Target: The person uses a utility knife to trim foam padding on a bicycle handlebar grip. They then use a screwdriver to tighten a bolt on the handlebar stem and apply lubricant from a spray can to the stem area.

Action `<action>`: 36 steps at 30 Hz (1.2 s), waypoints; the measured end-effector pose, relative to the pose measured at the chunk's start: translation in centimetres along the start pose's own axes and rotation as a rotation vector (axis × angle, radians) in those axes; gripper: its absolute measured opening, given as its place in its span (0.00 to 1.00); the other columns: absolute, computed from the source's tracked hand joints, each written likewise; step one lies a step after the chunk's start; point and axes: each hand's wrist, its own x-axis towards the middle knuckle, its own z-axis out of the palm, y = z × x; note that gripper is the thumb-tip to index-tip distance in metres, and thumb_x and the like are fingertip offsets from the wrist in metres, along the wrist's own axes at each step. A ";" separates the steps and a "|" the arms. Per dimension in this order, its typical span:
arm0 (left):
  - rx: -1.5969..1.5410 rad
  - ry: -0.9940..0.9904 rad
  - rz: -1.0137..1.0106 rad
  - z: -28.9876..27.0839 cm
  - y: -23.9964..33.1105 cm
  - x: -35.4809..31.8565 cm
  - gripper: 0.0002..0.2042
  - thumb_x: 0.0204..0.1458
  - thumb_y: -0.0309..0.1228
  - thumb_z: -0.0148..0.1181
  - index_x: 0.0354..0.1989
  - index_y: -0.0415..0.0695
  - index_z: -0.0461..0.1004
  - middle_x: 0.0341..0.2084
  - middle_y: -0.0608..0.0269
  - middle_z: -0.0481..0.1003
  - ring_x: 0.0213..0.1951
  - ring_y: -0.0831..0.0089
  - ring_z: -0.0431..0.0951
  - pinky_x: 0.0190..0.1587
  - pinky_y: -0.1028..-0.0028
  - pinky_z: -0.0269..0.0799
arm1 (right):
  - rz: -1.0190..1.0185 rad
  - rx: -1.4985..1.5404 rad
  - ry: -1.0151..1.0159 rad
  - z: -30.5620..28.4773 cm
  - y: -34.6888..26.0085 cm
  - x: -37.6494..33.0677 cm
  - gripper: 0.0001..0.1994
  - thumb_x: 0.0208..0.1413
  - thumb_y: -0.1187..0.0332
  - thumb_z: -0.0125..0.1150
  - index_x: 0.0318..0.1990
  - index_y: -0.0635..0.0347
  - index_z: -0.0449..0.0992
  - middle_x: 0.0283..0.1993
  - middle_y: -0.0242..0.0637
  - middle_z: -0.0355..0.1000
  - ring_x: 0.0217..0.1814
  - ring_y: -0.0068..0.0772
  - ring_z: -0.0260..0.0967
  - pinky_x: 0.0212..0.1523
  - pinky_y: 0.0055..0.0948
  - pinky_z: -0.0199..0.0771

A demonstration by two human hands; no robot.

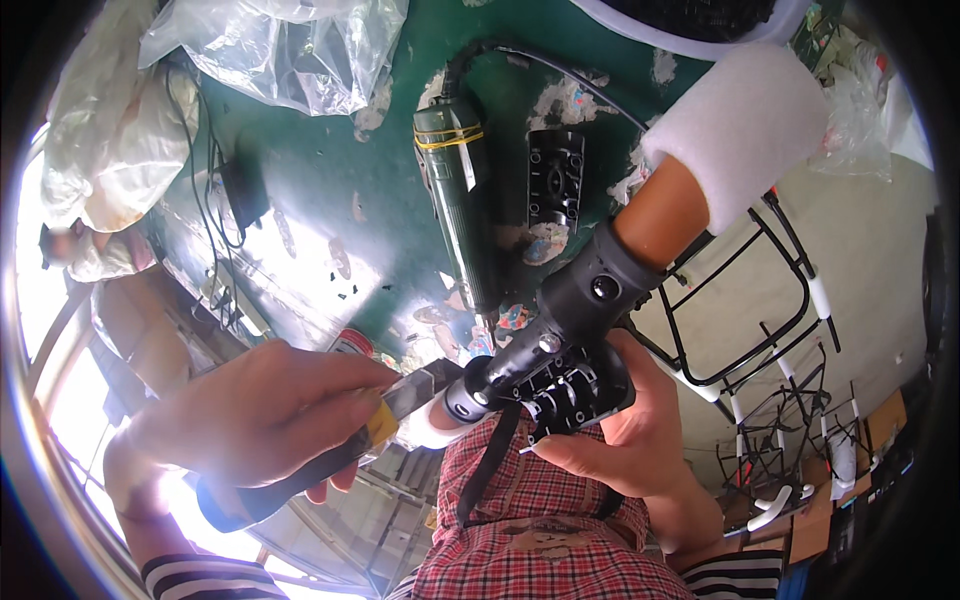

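My left hand [275, 415] is closed around a blue-and-yellow-handled tool [378, 425]. Its dark, shiny end reaches the lower end of a black tube joint [600, 285]; the tool's exact kind is unclear. My right hand [645, 440] grips a ribbed black plastic shell [585, 395] between thumb and fingers, right beside the joint. The joint slants up to the right into a brown tube [662, 212] wrapped in a thick white sleeve [745, 130]. Close to the joint, a dark green electric screwdriver [455, 205] lies with its tip toward me, a yellow rubber band around its body.
A similar black shell [556, 178] lies on the worn green tabletop [345, 160]. Clear plastic bags [285, 50] occupy the far left, and a white tub [690, 40] stands at the back. Cables [210, 200] trail on the left. Black tubular frames [745, 300] stand on the floor to the right.
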 end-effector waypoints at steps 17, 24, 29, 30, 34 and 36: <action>0.092 -0.133 -0.052 -3.2 3.4 2.0 0.16 0.65 0.26 0.46 0.58 0.31 0.68 0.23 0.57 0.79 0.24 0.72 0.82 0.27 0.74 0.79 | -0.010 0.013 0.062 0.0 -0.1 0.3 0.31 0.44 0.76 0.76 0.56 0.67 0.66 0.50 0.39 0.71 0.54 0.26 0.72 0.55 0.28 0.72; 0.076 -0.158 -0.057 -2.7 2.2 1.6 0.16 0.66 0.34 0.42 0.48 0.36 0.73 0.22 0.62 0.77 0.25 0.75 0.80 0.29 0.74 0.76 | -0.006 0.004 0.022 -0.1 0.2 0.3 0.32 0.44 0.75 0.76 0.56 0.68 0.65 0.51 0.39 0.70 0.54 0.26 0.72 0.55 0.28 0.72; 0.085 -0.154 -0.015 -2.3 1.4 1.1 0.16 0.67 0.34 0.41 0.48 0.36 0.73 0.22 0.62 0.77 0.25 0.75 0.80 0.29 0.74 0.76 | 0.007 0.001 0.012 0.1 0.0 0.0 0.32 0.44 0.75 0.77 0.57 0.67 0.65 0.51 0.39 0.70 0.55 0.26 0.72 0.56 0.28 0.72; 0.090 -0.156 -0.006 -2.3 1.3 1.1 0.16 0.67 0.34 0.41 0.48 0.36 0.73 0.22 0.62 0.77 0.25 0.75 0.80 0.29 0.74 0.76 | 0.008 0.002 0.005 0.1 0.1 0.1 0.32 0.44 0.75 0.77 0.56 0.67 0.65 0.51 0.39 0.70 0.55 0.26 0.71 0.56 0.27 0.72; 0.061 -0.152 -0.033 -2.1 1.0 0.8 0.16 0.67 0.35 0.41 0.48 0.36 0.73 0.22 0.63 0.77 0.25 0.75 0.80 0.29 0.74 0.76 | -0.015 -0.003 -0.022 0.0 0.2 0.2 0.32 0.43 0.75 0.77 0.56 0.67 0.65 0.51 0.39 0.70 0.55 0.26 0.71 0.56 0.27 0.72; 0.142 -0.226 0.008 -3.0 1.6 1.9 0.16 0.67 0.34 0.43 0.51 0.35 0.71 0.23 0.61 0.78 0.24 0.74 0.81 0.29 0.74 0.77 | -0.022 -0.006 0.031 0.0 0.4 0.3 0.32 0.44 0.75 0.76 0.56 0.67 0.66 0.50 0.38 0.70 0.54 0.26 0.71 0.56 0.27 0.72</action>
